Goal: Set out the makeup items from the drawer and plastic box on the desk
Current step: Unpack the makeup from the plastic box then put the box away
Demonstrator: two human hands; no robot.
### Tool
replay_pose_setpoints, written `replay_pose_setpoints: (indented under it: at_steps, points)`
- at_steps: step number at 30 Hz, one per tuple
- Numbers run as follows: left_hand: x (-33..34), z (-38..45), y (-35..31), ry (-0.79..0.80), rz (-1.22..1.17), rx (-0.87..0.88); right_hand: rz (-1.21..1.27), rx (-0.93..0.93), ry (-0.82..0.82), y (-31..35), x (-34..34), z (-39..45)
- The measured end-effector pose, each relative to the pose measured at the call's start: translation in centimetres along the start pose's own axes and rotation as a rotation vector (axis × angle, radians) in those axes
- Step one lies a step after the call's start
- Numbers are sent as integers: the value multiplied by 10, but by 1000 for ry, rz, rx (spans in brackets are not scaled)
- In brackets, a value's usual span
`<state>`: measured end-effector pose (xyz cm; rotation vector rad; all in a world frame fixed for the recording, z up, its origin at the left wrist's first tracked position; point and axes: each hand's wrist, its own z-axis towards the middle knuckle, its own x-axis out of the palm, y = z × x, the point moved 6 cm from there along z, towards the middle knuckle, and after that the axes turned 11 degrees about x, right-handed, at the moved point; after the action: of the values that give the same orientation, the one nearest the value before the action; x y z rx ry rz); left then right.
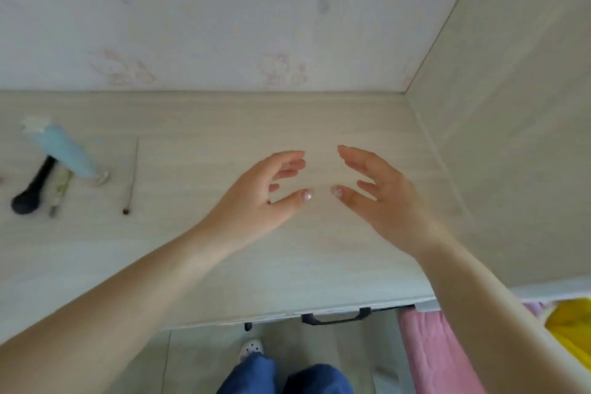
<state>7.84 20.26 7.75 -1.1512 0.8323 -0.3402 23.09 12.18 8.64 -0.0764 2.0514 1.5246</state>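
Blue trousers (284, 376) below desk (224, 265) edge; both hands spread, empty: left (256, 201), right (380, 198); patterned wall (224, 25) behind.

Head view, close, steeply down over the desk (224, 265)

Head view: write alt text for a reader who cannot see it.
Two empty hands, left hand and right hand, hover open over a pale desk, thumbs nearly meeting. At far left lie a blue tube, a black brush and a thin stick.
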Motion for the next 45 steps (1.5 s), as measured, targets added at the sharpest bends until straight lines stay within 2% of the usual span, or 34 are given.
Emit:
replay_pose_setpoints:
  at_steps: [6, 14, 20, 23, 29, 31, 33, 36, 41, 45]
  points:
    - [-61, -63, -32, -245, -51, -153, 44, -31, 106, 61, 25, -24]
    - [-78, -196, -81, -678, 11, -285, -61, -256, 488, 114, 75, -88]
    - [-22, -309, -127, -978, 20, -400, -145, -374, 786, 113, 87, -176]
    - [11, -367, -153, -1113, 36, -461, -175, -373, 910, 106, 97, -224]
    - [71, -493, -213, -1427, 85, -604, -225, -465, 1198, 98, 137, -342]
    - [85, -521, -232, -1498, 78, -627, -226, -496, 1267, 99, 148, -377]
    - [111, -571, -261, -1632, 89, -630, -251, -555, 1382, 97, 164, -435]
    - [128, -605, -285, -1727, 103, -607, -258, -592, 1458, 100, 171, -480]
    - [188, -724, -342, -1902, 159, -627, -275, -702, 1593, 95, 187, -625]
    - [238, -828, -376, -1997, 166, -679, -254, -709, 1669, 78, 203, -743]
